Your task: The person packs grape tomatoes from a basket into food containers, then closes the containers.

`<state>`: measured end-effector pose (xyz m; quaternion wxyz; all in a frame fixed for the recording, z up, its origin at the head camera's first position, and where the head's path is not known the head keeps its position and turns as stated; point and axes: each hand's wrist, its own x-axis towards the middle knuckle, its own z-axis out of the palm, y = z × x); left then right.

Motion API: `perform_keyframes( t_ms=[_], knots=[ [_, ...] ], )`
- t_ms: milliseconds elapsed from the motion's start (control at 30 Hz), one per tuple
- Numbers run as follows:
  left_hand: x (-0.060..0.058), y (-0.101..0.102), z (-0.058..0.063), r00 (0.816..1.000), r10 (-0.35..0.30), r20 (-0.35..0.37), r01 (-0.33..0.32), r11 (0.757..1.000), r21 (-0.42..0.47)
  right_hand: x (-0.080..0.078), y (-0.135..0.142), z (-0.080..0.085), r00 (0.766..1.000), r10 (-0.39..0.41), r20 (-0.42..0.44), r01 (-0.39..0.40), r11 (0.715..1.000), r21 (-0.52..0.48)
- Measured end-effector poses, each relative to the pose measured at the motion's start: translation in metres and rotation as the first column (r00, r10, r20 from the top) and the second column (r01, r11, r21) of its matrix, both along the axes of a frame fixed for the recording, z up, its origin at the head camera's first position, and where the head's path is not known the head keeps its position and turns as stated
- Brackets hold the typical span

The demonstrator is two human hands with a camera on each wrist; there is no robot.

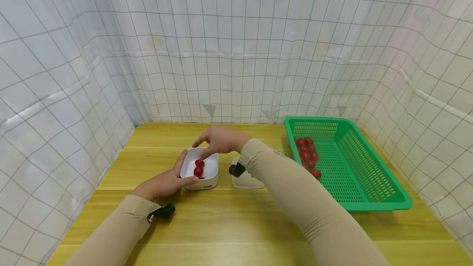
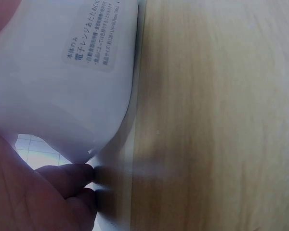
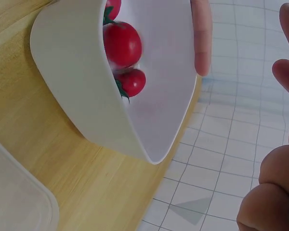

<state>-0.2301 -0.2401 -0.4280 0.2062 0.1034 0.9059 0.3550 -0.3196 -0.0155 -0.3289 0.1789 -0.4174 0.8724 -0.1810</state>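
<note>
A white square plastic container (image 1: 212,178) stands on the table, with a printed label visible on its side in the left wrist view. My left hand (image 1: 166,183) grips it from the left, thumb along the near rim and fingers at the far left wall. Inside lie three cherry tomatoes (image 3: 123,45) with green stems, lined up along one wall. Over the container's far right part hovers my right hand (image 1: 221,138), its fingers spread and holding nothing. In the head view its thumb overlaps the farthest tomato; the right wrist view shows the fingers apart from the tomatoes.
Right of the container lies a translucent lid (image 1: 248,182), partly behind the right wrist. A green plastic basket (image 1: 369,151) sits at the table's right, several red tomatoes (image 1: 307,151) gathered along its left side. Grid-patterned white curtains (image 1: 236,73) surround the wooden table (image 1: 207,225).
</note>
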Motion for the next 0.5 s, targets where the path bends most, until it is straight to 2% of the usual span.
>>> perform_keyframes(
  t_ms=[167,400,500],
  knots=[
    [0.0,0.001,-0.001,1.0,-0.004,0.007,0.004,1.0,-0.006,0.002,0.004,0.006,1.0,-0.019,0.013,0.019,1.0,-0.019],
    [-0.001,-0.001,-0.001,1.0,-0.006,-0.001,0.006,1.0,-0.011,0.004,0.023,0.039,0.996,-0.072,-0.05,0.067,0.994,-0.087],
    [-0.001,-0.001,0.0,1.0,-0.001,-0.006,0.001,1.0,-0.01,0.001,0.039,0.05,0.993,-0.109,-0.034,0.104,0.988,-0.114]
  ],
)
